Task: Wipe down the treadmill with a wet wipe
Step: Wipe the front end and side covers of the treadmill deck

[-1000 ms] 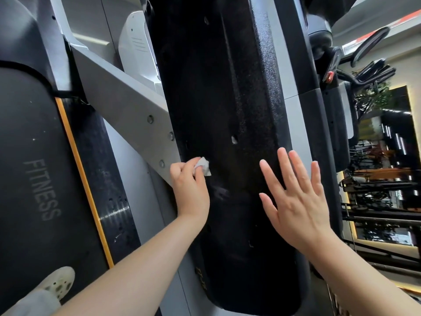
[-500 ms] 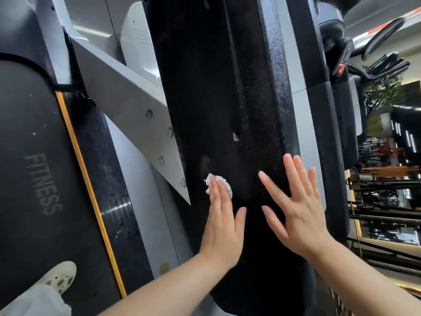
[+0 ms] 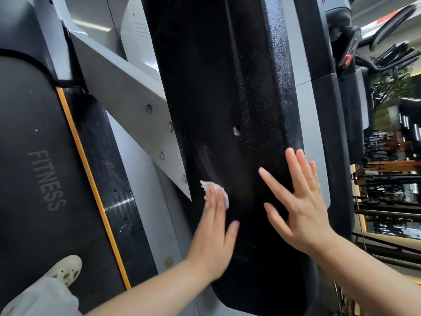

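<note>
A first-person view looks down over a treadmill, with both bare forearms reaching in from the bottom edge. The left hand [image 3: 214, 233] lies flat, fingers straight and together, pressing a small crumpled white wet wipe [image 3: 215, 192] against a wide, black, rough-textured panel of the treadmill [image 3: 239, 87]. Only the upper edge of the wipe shows past the fingertips. The right hand [image 3: 303, 206] is just beside it on the same panel, well spread, with its fingers straight and fanned apart, holding nothing; whether the palm touches the surface is hard to tell. The two hands are apart, with bare black panel between them. Left of the panel runs a slanted grey metal support beam with round bolts [image 3: 127, 92]. Further left lies the dark running belt printed with FITNESS [image 3: 34, 179], edged by an orange stripe [image 3: 91, 183]. A pale perforated shoe [image 3: 63, 269] stands on the belt at the lower left.
</note>
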Tool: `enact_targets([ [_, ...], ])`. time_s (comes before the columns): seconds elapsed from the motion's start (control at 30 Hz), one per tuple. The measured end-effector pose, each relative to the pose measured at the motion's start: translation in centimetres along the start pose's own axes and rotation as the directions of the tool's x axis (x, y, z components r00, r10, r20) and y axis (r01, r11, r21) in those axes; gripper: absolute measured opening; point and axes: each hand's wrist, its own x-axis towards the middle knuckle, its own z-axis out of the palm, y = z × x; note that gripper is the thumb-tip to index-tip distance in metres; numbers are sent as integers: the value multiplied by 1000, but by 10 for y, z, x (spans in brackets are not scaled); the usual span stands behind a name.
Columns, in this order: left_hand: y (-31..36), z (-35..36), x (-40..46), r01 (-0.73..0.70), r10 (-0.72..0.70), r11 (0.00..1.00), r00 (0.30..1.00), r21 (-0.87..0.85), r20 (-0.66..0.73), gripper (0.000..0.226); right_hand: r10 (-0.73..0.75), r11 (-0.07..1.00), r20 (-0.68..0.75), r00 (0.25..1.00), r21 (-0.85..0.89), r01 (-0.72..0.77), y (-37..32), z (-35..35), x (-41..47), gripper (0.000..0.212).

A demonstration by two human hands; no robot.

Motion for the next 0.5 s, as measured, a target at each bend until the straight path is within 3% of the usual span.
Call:
enact_targets([
  [0.17,-3,-18,34,17,-18,1000,997,-13,-76,59,-5,1000,-6,1000,18,6,0,0,0,52],
  [0.5,12,-7,46,98,-177,955,945,-281,-274,64,7,999,-3,1000,44,-7,-1,0,1,53],
])
